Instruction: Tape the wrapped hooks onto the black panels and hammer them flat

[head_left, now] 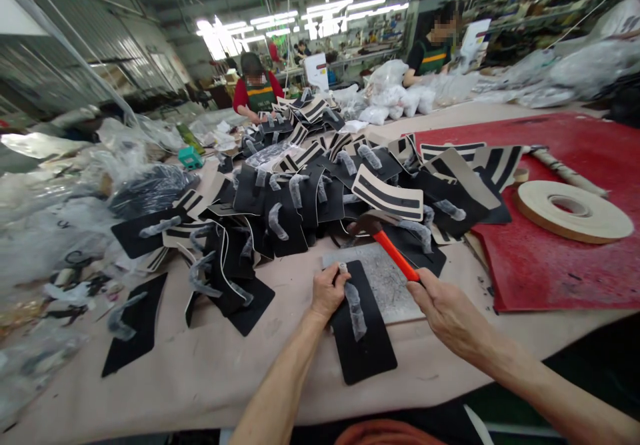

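Observation:
My right hand (pixel 440 301) is wrapped around the orange handle of a hammer (pixel 395 253). The hammer's dark head is raised to the left, above the far side of a grey slab (pixel 385 278). On the slab and the table edge lies a black panel (pixel 370 351) with a plastic-wrapped handle (pixel 356 311) along its middle. My left hand (pixel 327 291) is closed at the panel's far end, pinching a small upright metal piece (pixel 343 268); most of it is hidden by my fingers. The hammer head and the metal piece are apart.
A large pile of similar black panels (pixel 285 218) spreads beyond my hands. To the right, a roll of tape (pixel 575 208) rests on a red sheet (pixel 540 271). Plastic bags (pixel 50 231) crowd the left. Two people work across the table.

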The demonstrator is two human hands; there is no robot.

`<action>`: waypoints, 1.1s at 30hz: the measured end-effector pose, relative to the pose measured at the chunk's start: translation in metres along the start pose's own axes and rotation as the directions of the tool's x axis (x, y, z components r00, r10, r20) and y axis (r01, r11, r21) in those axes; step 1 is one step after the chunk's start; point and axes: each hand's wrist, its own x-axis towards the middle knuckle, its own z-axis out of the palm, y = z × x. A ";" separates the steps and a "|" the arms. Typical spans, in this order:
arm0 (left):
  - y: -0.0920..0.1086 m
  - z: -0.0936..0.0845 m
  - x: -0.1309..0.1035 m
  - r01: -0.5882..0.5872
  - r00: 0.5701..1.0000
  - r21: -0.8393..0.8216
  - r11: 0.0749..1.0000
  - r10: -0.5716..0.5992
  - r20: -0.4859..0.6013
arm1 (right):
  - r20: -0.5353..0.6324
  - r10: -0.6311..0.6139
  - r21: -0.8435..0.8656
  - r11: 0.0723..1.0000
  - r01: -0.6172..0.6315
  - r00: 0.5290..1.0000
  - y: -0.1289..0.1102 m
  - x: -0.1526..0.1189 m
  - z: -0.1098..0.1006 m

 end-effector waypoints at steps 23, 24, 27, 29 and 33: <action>-0.005 0.002 -0.002 -0.033 0.999 0.014 0.999 0.033 0.023 | 0.143 0.030 -0.508 0.860 0.048 0.989 0.041 0.012 -0.012; -0.005 0.002 -0.002 -0.029 0.999 0.009 1.000 0.029 0.016 | 0.157 0.038 -0.464 0.885 0.039 0.987 0.049 0.015 -0.013; -0.006 0.002 -0.002 -0.017 1.000 0.000 1.000 0.017 0.011 | 0.173 0.101 -0.493 0.870 -0.003 0.980 0.065 0.025 -0.006; -0.006 0.002 -0.002 -0.015 1.000 -0.002 1.000 0.015 0.010 | 0.078 0.049 -0.635 0.772 0.011 0.996 0.063 0.031 0.007; -0.006 0.001 -0.003 -0.009 1.000 0.004 1.000 0.009 0.014 | -0.059 -0.225 -0.599 0.787 0.145 0.973 0.022 0.031 0.052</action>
